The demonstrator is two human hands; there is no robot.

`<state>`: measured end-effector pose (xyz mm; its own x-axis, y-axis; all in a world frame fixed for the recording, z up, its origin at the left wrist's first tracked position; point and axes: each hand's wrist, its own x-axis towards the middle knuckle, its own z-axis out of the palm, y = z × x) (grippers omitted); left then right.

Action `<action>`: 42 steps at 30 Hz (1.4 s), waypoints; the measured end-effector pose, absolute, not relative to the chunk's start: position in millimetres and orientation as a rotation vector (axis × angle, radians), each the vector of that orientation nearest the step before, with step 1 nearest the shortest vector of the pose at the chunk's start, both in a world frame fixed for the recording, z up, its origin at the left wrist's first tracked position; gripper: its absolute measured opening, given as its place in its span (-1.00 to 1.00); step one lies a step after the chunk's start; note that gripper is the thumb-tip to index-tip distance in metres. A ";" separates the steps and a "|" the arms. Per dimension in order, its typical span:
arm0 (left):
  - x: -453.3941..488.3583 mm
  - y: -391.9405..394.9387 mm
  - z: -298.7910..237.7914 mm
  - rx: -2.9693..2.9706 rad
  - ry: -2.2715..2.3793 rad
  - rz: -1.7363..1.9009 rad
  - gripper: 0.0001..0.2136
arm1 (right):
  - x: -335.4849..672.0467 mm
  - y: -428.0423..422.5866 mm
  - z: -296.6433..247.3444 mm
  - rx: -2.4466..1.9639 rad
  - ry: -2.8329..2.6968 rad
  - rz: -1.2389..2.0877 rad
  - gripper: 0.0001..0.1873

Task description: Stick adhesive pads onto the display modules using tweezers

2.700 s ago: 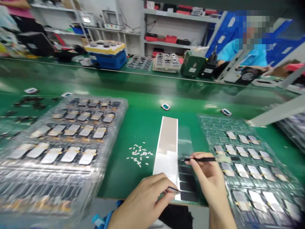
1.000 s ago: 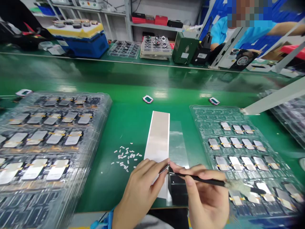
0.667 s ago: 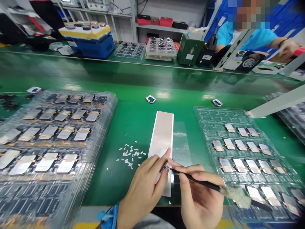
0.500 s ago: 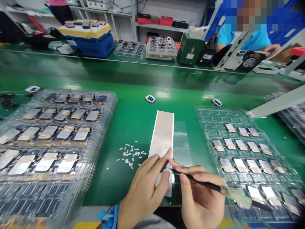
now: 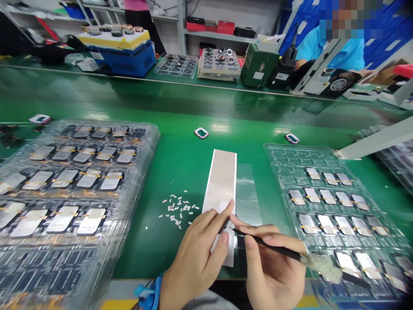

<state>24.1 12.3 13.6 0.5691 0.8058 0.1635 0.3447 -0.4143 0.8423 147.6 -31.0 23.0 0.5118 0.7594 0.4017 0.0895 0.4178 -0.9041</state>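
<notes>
My left hand (image 5: pixel 196 254) is pinched shut on a small metal tool, its tip beside the near end of a long pale strip (image 5: pixel 221 181) lying on the green bench (image 5: pixel 180 163). My right hand (image 5: pixel 274 275) grips thin black tweezers (image 5: pixel 267 245) with a wad of whitish fluff wrapped near the back end. The tweezer tip meets the left hand's tool tip over the strip, next to a dark patch on clear film (image 5: pixel 247 198).
Stacked clear trays of silvery parts (image 5: pixel 74 181) fill the left. A clear tray with rows of small parts (image 5: pixel 329 202) lies at the right. Small white bits (image 5: pixel 180 209) are scattered left of the strip. Two small pink-rimmed pieces (image 5: pixel 201 133) lie farther back. A person in blue sits across.
Since 2.7 s ago both hands came together at the strip's near end; the right hand turned the tweezers leftward. Over the last second the hands have hardly moved.
</notes>
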 end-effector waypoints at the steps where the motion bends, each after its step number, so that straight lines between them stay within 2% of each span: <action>1: 24.1 12.5 14.0 1.996 0.922 0.727 -0.51 | 147.5 -31.1 22.8 -1.075 -0.965 0.512 -0.74; 29: 24.3 11.8 11.8 1.940 0.899 0.727 -0.51 | 145.6 -25.9 22.0 -1.048 -1.069 0.351 -0.70; 42: 25.2 12.2 13.0 1.942 0.914 0.714 -0.51 | 145.0 -25.2 23.7 -0.991 -1.045 0.377 -0.65</action>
<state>25.2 12.2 13.0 0.5698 0.8111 0.1321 0.3246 -0.3698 0.8706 145.0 -25.2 23.7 0.4889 0.6814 0.5447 0.1759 0.5345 -0.8266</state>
